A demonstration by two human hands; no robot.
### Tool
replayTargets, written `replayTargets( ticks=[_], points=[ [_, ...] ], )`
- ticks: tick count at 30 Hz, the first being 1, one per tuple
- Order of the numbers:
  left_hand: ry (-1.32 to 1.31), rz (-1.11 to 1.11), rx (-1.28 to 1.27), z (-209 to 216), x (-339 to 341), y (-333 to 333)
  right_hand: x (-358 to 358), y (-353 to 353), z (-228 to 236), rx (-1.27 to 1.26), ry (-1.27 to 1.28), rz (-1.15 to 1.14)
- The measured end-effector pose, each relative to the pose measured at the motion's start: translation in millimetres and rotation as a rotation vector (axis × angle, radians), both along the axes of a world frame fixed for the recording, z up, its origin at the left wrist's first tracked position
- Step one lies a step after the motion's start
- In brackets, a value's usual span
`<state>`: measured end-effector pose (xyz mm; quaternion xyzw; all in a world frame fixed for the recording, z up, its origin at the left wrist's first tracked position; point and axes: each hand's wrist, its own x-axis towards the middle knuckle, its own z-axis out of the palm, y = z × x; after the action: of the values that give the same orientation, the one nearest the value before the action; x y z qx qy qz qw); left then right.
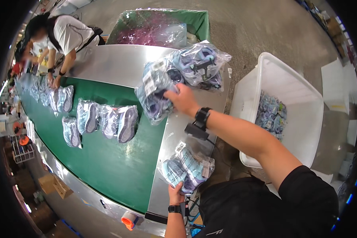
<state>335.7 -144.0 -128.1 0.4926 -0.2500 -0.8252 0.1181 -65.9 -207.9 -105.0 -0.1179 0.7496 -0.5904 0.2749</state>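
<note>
My left hand (176,195) grips the lower edge of a clear plastic bag of light blue and purple shoes (189,169), close to my body at the near end of the metal table edge. Reaching farther out, my right hand (182,100) has its fingers closed on another bag of shoes (152,97), which lies over the corner of the green belt. Against that one, on the metal ledge, rests a heap of bagged shoes (200,65). Several bagged shoes (119,122) lie on the green conveyor belt (115,170) to the left, soles showing.
A white plastic bin (289,75) at the right holds many bagged shoes (270,115). Beyond the table stands a green container (198,27) with clear plastic in it. At the far left a co-worker (73,33) bends over bags on the belt. An orange tape roll (129,220) sits at the near edge.
</note>
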Motion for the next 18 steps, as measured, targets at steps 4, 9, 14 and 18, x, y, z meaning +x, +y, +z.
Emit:
replayTargets(
  ticks=[4, 9, 14, 18],
  points=[
    [0.039, -0.044, 0.028, -6.4, 6.9, -11.5, -25.3, -19.5, 62.4, -0.128, -0.272, -0.029],
    [0.069, -0.031, 0.007, -12.0, 5.6, -21.7, -52.1, -11.9, 33.6, 0.159, -0.187, -0.083],
    [0.095, -0.009, 0.029, 3.5, -9.8, -29.4, -34.9, -6.3, 26.0, 0.193, -0.259, -0.110],
    [0.123, -0.017, 0.198, 7.9, -10.0, -41.4, -15.9, 13.4, 35.5, 0.222, -0.137, -0.083]
  ],
)
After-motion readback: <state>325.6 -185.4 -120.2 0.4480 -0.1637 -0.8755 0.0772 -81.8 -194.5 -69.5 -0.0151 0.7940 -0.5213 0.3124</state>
